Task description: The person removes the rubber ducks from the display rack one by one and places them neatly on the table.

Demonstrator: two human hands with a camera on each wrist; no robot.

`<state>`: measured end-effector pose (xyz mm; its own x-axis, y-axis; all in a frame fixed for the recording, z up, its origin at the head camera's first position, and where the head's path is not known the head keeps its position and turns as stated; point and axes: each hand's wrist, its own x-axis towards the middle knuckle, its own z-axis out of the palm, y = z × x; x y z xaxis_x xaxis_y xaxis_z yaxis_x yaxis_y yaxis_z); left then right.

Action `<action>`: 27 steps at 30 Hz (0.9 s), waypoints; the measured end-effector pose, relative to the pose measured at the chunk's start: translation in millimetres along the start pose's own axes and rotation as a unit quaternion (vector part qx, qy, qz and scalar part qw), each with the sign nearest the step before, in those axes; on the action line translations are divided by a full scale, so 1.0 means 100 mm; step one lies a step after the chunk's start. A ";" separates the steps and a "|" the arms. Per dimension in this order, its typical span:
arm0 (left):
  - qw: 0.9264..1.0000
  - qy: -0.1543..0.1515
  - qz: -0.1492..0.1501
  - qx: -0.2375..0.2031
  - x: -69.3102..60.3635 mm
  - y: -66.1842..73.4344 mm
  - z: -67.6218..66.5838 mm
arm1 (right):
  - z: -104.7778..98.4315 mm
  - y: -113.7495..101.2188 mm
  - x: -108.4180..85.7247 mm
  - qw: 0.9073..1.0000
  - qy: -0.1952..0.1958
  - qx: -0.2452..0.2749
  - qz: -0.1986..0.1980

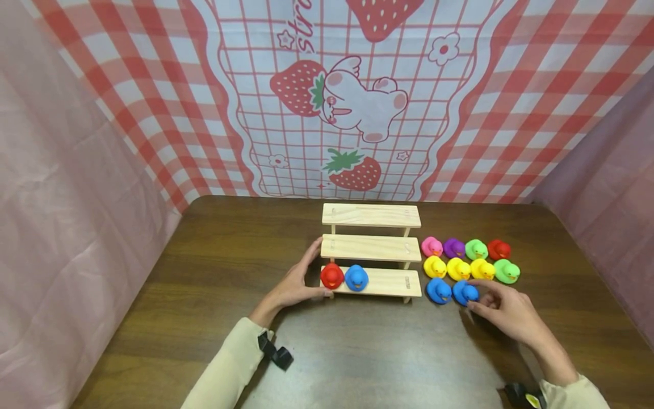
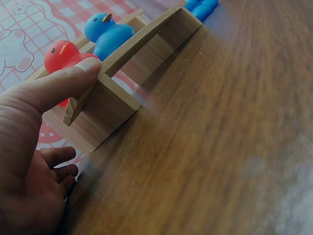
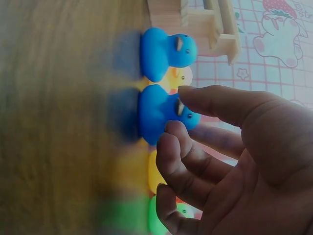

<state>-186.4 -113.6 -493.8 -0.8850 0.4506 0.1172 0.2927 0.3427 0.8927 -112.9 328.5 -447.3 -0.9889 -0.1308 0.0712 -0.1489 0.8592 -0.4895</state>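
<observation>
A three-step wooden display stand (image 1: 370, 248) has a red rubber duck (image 1: 332, 276) and a blue rubber duck (image 1: 356, 278) on its lowest step. My left hand (image 1: 294, 284) grips the stand's left end; its thumb (image 2: 90, 68) lies at the lowest step's front corner beside the red duck, the index finger reaching the middle step. To the right of the stand, my right hand (image 1: 506, 309) pinches another blue duck (image 1: 464, 292) between thumb and index finger, where it sits on the table. One more blue duck (image 1: 439, 291) stands just left of it.
Behind the blue ducks is a row of yellow ducks (image 1: 458, 268) ending in a green one (image 1: 507, 271). Farther back stand pink (image 1: 432, 246), purple (image 1: 453, 247), green (image 1: 476, 249) and red (image 1: 498, 249) ducks. A patterned cloth (image 1: 245, 113) hangs behind the brown table (image 1: 204, 272).
</observation>
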 end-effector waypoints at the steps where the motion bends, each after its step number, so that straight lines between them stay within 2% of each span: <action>1: 1.000 -0.001 -0.001 0.000 0.00 0.00 0.00 | -0.01 -0.01 0.00 1.000 0.004 0.000 -0.002; 12: 1.000 -0.005 -0.006 0.003 0.00 0.00 0.00 | -0.14 -0.16 0.03 0.999 0.042 -0.009 -0.025; 21: 1.000 -0.006 -0.007 0.004 0.00 -0.01 -0.01 | -0.19 -0.48 0.15 0.998 0.052 0.016 -0.044; 27: 1.000 -0.005 -0.012 0.002 0.00 0.00 0.00 | -0.15 -0.70 0.24 0.995 0.053 0.037 -0.070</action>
<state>-186.6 -113.8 -493.6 -0.8882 0.4503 0.0913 0.2727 0.3568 0.8935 -126.4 273.0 -398.2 -0.9536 -0.1901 0.2334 -0.2887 0.7970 -0.5305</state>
